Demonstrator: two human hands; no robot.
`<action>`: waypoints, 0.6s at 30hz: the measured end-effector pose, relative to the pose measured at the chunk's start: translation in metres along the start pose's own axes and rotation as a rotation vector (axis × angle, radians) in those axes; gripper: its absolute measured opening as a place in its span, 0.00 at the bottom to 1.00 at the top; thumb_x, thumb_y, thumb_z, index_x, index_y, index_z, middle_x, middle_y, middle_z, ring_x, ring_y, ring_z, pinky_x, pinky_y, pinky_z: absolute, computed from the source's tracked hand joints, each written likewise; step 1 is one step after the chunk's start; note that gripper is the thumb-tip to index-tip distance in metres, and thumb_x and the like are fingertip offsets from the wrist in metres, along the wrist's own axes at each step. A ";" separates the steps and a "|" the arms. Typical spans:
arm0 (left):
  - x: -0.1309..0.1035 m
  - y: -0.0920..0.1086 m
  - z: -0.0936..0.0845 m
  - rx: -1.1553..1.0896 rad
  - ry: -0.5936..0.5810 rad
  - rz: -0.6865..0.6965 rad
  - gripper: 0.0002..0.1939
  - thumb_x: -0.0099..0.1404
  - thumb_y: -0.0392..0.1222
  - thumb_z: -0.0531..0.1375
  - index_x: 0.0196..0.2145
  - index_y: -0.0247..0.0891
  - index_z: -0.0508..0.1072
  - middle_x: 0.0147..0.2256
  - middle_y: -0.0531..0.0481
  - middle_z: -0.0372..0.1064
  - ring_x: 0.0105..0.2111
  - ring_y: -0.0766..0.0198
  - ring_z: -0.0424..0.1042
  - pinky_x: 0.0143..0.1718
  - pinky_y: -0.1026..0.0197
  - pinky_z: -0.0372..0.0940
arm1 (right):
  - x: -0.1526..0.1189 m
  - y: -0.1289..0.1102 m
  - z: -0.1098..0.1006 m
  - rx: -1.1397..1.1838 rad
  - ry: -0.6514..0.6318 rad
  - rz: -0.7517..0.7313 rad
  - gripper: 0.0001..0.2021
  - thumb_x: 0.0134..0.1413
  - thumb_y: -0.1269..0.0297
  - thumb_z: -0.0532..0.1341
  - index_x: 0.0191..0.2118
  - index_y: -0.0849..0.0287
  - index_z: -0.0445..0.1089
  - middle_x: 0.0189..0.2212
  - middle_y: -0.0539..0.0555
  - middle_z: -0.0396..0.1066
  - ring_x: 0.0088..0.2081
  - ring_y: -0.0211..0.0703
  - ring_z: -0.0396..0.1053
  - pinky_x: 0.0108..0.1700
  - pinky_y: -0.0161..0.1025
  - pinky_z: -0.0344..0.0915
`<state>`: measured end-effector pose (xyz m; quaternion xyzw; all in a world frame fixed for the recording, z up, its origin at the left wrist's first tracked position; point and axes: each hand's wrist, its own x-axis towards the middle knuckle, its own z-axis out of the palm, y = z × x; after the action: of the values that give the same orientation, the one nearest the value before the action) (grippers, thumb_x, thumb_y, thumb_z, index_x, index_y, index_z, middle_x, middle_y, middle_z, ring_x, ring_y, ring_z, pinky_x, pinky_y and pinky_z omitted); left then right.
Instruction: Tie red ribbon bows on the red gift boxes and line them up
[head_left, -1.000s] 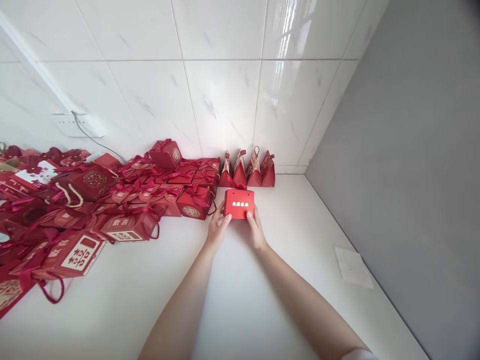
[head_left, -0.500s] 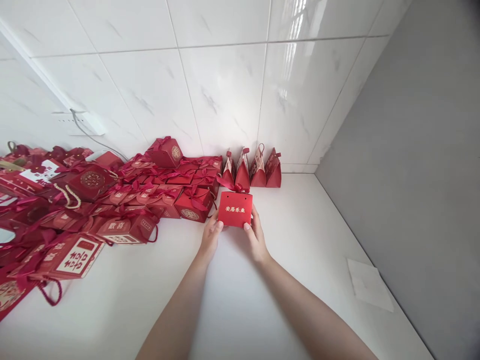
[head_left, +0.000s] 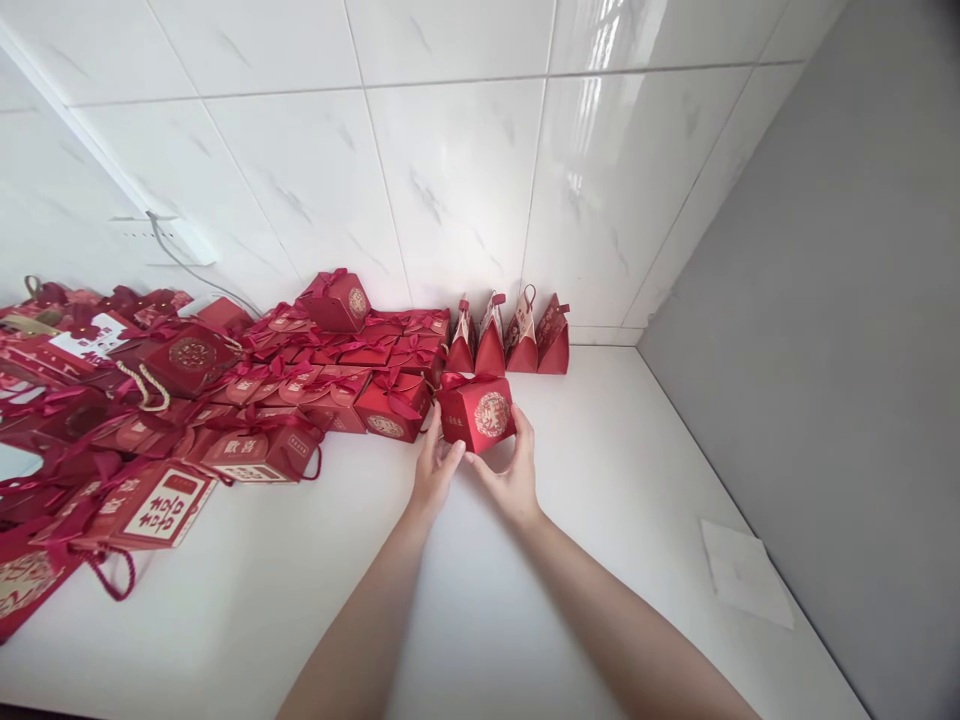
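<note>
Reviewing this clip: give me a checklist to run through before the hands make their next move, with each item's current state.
1. Left hand on the red gift box: ok, fingers at its left side, thumb at the lower front.
2. Right hand on it too: ok, fingers at its right side, thumb at the lower edge.
3. Round emblem visible to the camera: ok.
4. Box lifted off the white counter: cannot tell.
5. Gap from the ribboned box at left: cannot tell.
6. Four triangular boxes upright by the wall: ok.
</note>
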<state>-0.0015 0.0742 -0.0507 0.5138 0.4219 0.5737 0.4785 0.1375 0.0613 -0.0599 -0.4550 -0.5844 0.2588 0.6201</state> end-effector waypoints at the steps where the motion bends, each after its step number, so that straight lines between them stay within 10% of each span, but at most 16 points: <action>1: 0.000 0.000 0.000 -0.022 -0.008 -0.019 0.41 0.62 0.51 0.63 0.67 0.48 0.49 0.63 0.44 0.58 0.60 0.51 0.61 0.59 0.52 0.61 | -0.001 -0.001 0.000 0.017 -0.024 -0.018 0.43 0.52 0.56 0.67 0.68 0.52 0.44 0.66 0.60 0.48 0.66 0.58 0.48 0.67 0.57 0.48; 10: 0.008 0.008 -0.006 -0.642 -0.044 -0.426 0.37 0.64 0.67 0.48 0.59 0.36 0.64 0.55 0.37 0.67 0.54 0.46 0.68 0.53 0.44 0.65 | -0.002 0.004 0.000 0.210 0.074 0.058 0.25 0.66 0.54 0.50 0.65 0.50 0.50 0.62 0.59 0.55 0.58 0.53 0.62 0.59 0.59 0.59; 18: 0.004 0.017 -0.002 -0.728 -0.228 -0.603 0.46 0.61 0.74 0.42 0.59 0.33 0.65 0.52 0.35 0.71 0.50 0.46 0.71 0.53 0.47 0.63 | 0.000 -0.001 0.000 0.148 -0.061 0.022 0.28 0.64 0.57 0.55 0.67 0.46 0.48 0.68 0.53 0.46 0.68 0.52 0.45 0.68 0.58 0.44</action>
<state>-0.0055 0.0754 -0.0337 0.2275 0.2688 0.4600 0.8151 0.1373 0.0610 -0.0592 -0.4063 -0.5771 0.3217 0.6312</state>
